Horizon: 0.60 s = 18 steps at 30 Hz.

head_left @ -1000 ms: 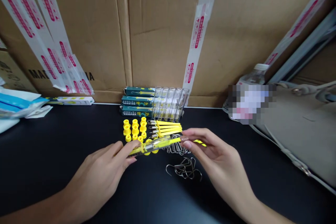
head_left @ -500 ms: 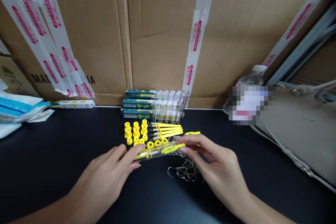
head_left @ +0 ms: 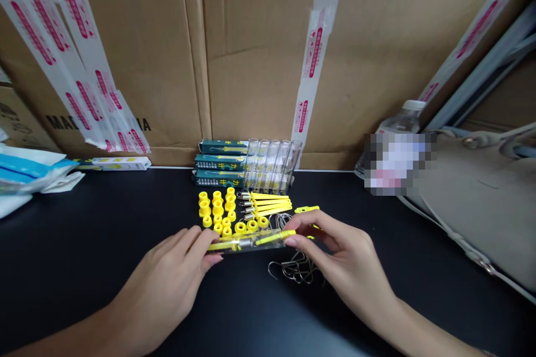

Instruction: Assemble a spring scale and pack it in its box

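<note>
Between my hands a clear tube (head_left: pixel 247 242) lies nearly level, with yellow and metal parts inside. My left hand (head_left: pixel 176 268) is closed round its left end. The fingertips of my right hand (head_left: pixel 347 256) pinch a yellow piece (head_left: pixel 288 234) at the tube's right end; part of this piece is inside the tube. Just behind the tube are several yellow caps (head_left: pixel 217 207) and yellow rings (head_left: pixel 252 226). Yellow strips with metal springs (head_left: pixel 268 205) lie beside them. Wire hooks (head_left: pixel 299 269) are near my right hand, and another yellow piece (head_left: pixel 307 209) lies behind it.
Green boxes (head_left: pixel 220 163) and upright clear tubes (head_left: pixel 272 164) stand against a large cardboard box (head_left: pixel 255 67). A plastic bottle (head_left: pixel 402 122) and a grey bag (head_left: pixel 481 195) are at the right. A blue and white package (head_left: pixel 33 173) lies at the left on the black table (head_left: pixel 104 223).
The tube is more level now, and my left hand has shifted slightly left along it. The yellow piece at its right end has turned. My right hand has barely moved.
</note>
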Available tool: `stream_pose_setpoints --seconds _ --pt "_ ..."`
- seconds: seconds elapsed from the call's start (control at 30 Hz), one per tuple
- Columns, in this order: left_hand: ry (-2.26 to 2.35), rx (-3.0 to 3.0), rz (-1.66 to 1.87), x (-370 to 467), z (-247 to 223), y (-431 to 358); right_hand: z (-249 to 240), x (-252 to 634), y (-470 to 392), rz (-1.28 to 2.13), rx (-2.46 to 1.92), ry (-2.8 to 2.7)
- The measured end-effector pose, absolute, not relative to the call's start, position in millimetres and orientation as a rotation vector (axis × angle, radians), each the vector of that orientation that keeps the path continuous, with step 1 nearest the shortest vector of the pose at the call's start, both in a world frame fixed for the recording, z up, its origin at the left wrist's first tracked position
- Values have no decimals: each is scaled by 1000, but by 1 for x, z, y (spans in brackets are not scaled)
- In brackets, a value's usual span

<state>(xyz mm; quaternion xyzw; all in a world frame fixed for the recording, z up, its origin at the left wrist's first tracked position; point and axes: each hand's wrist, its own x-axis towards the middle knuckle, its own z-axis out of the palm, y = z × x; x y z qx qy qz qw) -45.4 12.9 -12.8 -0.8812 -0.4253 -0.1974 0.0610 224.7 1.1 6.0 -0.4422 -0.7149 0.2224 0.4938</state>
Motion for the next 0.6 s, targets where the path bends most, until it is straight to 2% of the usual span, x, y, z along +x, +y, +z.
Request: stream_pose_setpoints --seconds 0.6 --pt "-1408 -2851 -545 -45 -4 12 6 229 3 576 -1069 -1774"
